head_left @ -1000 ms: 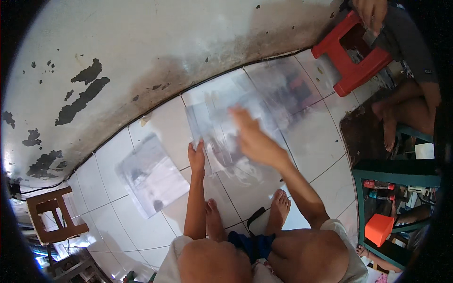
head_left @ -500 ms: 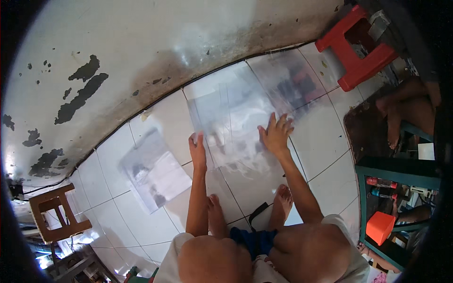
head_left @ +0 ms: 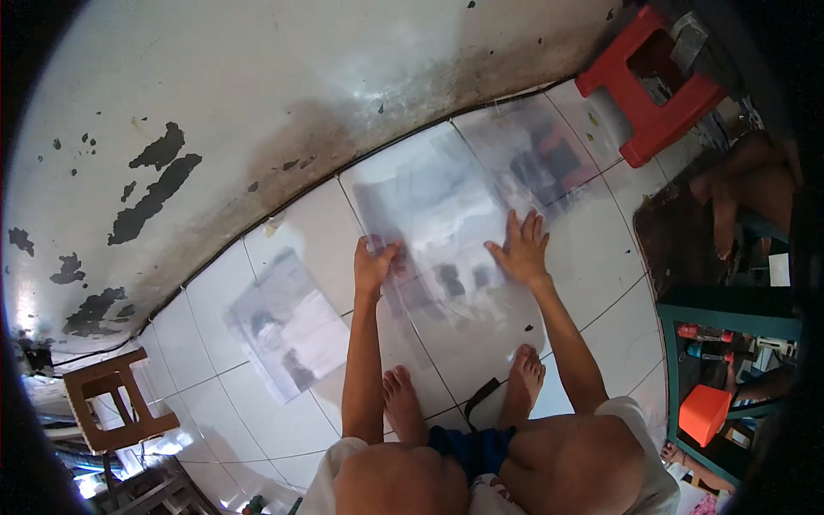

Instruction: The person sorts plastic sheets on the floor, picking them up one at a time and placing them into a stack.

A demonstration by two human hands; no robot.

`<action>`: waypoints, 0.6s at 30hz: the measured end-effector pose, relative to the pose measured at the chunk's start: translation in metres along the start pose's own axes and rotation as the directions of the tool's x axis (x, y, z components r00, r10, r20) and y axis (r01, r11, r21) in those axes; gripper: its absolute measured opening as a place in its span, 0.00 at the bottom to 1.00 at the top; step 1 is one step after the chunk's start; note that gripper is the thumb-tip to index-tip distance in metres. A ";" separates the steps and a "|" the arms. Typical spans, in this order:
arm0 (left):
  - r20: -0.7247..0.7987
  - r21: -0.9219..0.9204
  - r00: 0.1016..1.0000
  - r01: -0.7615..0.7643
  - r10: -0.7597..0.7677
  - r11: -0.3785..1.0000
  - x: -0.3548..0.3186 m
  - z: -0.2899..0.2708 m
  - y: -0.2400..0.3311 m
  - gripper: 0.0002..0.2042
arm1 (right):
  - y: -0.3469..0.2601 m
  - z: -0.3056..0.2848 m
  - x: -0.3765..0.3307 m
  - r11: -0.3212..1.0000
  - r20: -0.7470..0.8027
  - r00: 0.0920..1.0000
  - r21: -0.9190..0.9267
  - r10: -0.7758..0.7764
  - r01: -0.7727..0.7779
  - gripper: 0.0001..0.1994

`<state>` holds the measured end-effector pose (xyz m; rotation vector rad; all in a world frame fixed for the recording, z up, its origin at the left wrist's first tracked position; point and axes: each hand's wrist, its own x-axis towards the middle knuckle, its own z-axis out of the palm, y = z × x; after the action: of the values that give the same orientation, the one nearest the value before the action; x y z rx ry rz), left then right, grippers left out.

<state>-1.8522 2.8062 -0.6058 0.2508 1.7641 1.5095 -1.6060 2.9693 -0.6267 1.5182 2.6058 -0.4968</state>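
Note:
A clear plastic sheet [head_left: 438, 197], possibly a flat bag, lies over the white floor tiles in front of me, glossy and wrinkled toward its near end. My left hand [head_left: 375, 266] is closed at its left edge, thumb on top and fingers seen dimly through the film. On the sheet's right side rests my right hand [head_left: 524, 251], open with fingers spread. To the left sits a stack of clear plastic sheets [head_left: 292, 330] with a whitish area and dark patches. Another clear sheet [head_left: 536, 142] lies at the far right, mirroring something dark and red.
A peeling wall [head_left: 283, 94] runs along the far side. A red plastic stool [head_left: 639, 129] stands at far right, a brown stool [head_left: 112, 399] at left. On the right are a green shelf [head_left: 730, 309] with an orange container [head_left: 705, 415] and another person's legs [head_left: 725, 215].
The near part of the sheet has shifted and smoothed out. My left hand has moved slightly right, onto its edge; my right hand has slid slightly right. The view has shifted a little.

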 end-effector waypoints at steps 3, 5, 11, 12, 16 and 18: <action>0.009 -0.002 1.000 -0.011 0.011 1.000 -0.001 0.012 0.004 0.16 | -0.009 0.004 -0.012 0.997 0.008 0.998 0.037 -0.066 0.066 0.49; 0.040 0.020 0.999 -0.026 0.025 0.999 0.001 0.010 0.004 0.15 | -0.014 0.001 -0.013 0.995 -0.021 0.997 0.060 -0.081 0.082 0.48; 0.296 0.190 0.858 -0.484 0.420 0.854 -0.032 0.017 0.055 0.16 | 0.020 -0.024 0.013 0.762 -0.048 0.998 0.646 -0.030 0.054 0.42; 0.296 0.194 0.857 -0.487 0.423 0.851 -0.040 0.016 0.067 0.16 | 0.025 -0.032 0.022 0.796 -0.093 0.996 0.602 -0.008 0.062 0.42; 0.391 0.030 0.830 -0.443 0.397 0.896 -0.062 0.003 0.116 0.14 | 0.013 -0.049 0.042 0.313 -0.281 0.958 0.917 0.064 0.248 0.43; 0.389 -0.035 0.797 -0.488 0.462 0.872 -0.070 -0.009 0.141 0.13 | 0.005 -0.069 0.045 0.162 -0.216 0.976 0.964 0.013 0.211 0.41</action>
<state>-1.8573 2.7960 -0.4488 1.0276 1.4886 1.5991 -1.6178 3.0308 -0.5732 1.5217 2.4251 -2.6550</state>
